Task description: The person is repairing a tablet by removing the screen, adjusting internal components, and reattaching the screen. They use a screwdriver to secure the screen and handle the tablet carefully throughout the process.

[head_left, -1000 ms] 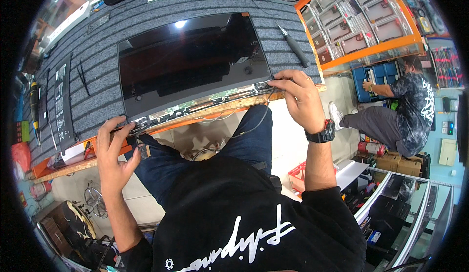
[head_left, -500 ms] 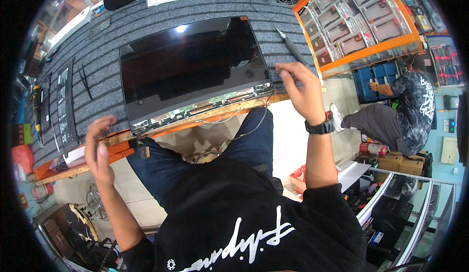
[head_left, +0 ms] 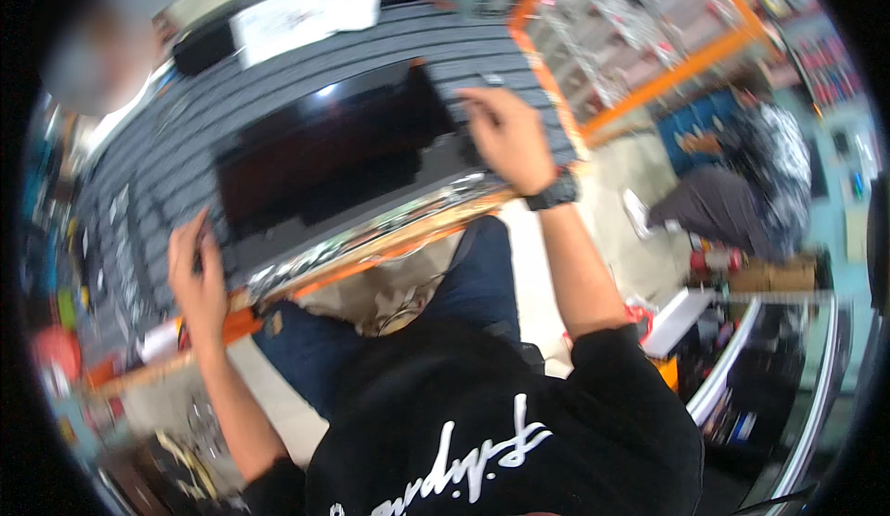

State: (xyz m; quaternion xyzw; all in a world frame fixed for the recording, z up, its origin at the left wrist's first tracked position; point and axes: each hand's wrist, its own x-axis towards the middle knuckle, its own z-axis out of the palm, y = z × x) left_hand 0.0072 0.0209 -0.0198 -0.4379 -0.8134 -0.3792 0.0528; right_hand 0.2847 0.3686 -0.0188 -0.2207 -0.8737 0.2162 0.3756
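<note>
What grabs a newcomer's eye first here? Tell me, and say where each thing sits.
The big dark screen panel lies flat mid-bench on the grey ribbed mat. The left hand is at its left edge and the right hand at its right edge. An orange-framed parts rack stands at upper right.

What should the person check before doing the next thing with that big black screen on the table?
1. Left hand at the screen panel's left edge: ok, though grip is blurred.
2. Right hand at the panel's right edge: ok, grip cannot tell.
3. Screen panel lying flat on the grey ribbed mat: ok.
4. Panel's near edge close to the orange table edge: not ok, it could slide off.
5. Loose cables under the table edge clear of the panel: cannot tell.
</note>
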